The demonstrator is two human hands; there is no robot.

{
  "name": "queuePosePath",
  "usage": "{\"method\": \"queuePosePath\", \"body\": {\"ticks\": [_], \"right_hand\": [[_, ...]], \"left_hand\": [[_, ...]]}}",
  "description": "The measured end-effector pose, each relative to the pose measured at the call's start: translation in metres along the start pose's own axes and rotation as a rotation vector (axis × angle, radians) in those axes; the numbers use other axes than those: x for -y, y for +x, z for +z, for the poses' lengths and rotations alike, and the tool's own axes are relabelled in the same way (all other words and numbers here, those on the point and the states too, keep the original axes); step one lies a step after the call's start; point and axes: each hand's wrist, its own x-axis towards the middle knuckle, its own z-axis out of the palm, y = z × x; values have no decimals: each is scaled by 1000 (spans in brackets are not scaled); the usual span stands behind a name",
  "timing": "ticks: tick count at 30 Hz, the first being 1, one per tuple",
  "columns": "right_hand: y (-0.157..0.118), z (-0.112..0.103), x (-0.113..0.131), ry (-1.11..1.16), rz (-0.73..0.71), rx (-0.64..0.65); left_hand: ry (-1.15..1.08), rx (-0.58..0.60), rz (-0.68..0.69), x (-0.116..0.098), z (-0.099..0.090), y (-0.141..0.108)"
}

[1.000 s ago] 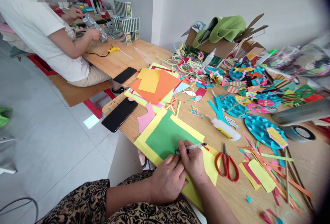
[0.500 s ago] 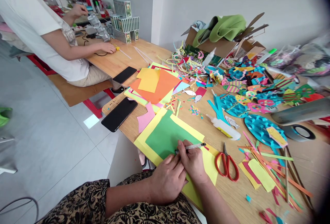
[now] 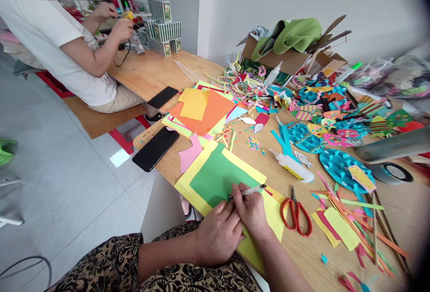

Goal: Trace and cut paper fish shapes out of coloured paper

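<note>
- Far L: co-worker (image 3: 63,36) in white top, seated on brown seat board (image 3: 101,119); one hand holds yellow tool (image 3: 128,15), approx. chest ht., dark cord hanging below.
- Near phone (image 3: 156,148): blk, flat at edge of surface (image 3: 298,260); far phone (image 3: 163,97), also blk, lies beyond it.
- Pink paper (image 3: 189,154): irreg. cut, between near phone and green sheet (image 3: 221,173).
- Orange sheet (image 3: 217,113): atop paper stack, yellow pc. (image 3: 195,104) on it.
- L hand (image 3: 218,231): fingers together, laid against R hand (image 3: 250,207) at lower edge of green sheet; grip partly hidden, can't tell if anything is held.
- Green sheet: flat on yellow sheet (image 3: 184,186), directly ahead of both hands.
- R hand: grip narrow, fingers closed round pen (image 3: 254,189); pen tilted, dark end low by green sheet, contact n/c (not clear).
- Scissors (image 3: 296,218): red handles, just R of yellow paper, blades pointing away.
- Glue bottle (image 3: 297,169): on its side, beyond scissors.
- Far R: blue disc (image 3: 344,169), paper strips (image 3: 359,220) nearer, tape roll (image 3: 396,173) beside disc.
</note>
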Motion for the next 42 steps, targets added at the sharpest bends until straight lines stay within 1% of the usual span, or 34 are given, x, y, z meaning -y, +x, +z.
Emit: {"method": "queuePosePath", "body": {"ticks": [6, 10, 13, 15, 18, 20, 22, 24, 27, 30, 32, 35, 38, 40, 42], "right_hand": [[-1, 0, 0, 40, 23, -8], [-2, -4, 4, 99, 79, -67], [3, -12, 8, 208, 189, -151], [5, -20, 10, 293, 244, -182], [0, -34, 9, 350, 237, -180], [-11, -42, 7, 298, 215, -142], [-25, -46, 3, 168, 176, -89], [-40, -46, 0, 30, 84, -65], [-53, -42, -4, -119, -77, -67], [-55, -40, -3, -234, -114, -100], [-54, -40, -2, -266, -103, -114], [-52, -40, 0, -278, -91, -116], [-53, -39, 0, -279, -83, -127], [-54, -38, -1, -267, -80, -134], [-54, -38, 0, -245, -73, -136]], "left_hand": [[-15, 9, -3, 0, 0, 0], [4, 11, -6, 0, 2, -1], [33, 27, 0, 1, 1, 0], [46, 55, 8, 1, -2, 2], [62, 87, 27, 2, -8, 6], [70, 93, 34, 3, -10, 8], [69, 96, 31, 3, -11, 9], [65, 100, 27, 2, -10, 9], [55, 116, 39, 1, -9, 10], [6, 146, 37, 3, -14, 12], [-60, 181, 33, 9, -20, 16], [-169, 270, 57, 27, -30, 26], [-242, 379, 135, 50, -33, 42], [-311, 445, 231, 65, -30, 53], [-372, 493, 294, 75, -26, 64]]}}
